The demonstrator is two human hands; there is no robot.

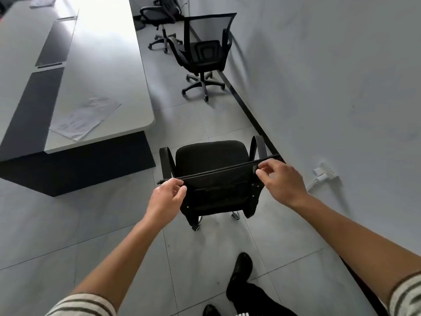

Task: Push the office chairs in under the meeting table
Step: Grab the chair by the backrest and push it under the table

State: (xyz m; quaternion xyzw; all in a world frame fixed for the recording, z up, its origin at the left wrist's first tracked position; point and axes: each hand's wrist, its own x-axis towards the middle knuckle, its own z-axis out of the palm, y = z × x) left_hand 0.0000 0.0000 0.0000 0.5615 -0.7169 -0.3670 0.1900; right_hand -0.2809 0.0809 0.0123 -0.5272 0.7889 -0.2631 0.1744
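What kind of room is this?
Probably an office meeting room. There is a long grey meeting table with papers on it, a black wheeled office chair by the wall, and a nearer office chair just off the table's corner.

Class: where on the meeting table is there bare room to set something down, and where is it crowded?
Free: the right half of the pale grey meeting table, between the dark inlaid panels and its right edge, beyond the loose white papers. Crowded: the near corner, under those papers. The left hand and right hand grip the black office chair by its backrest.
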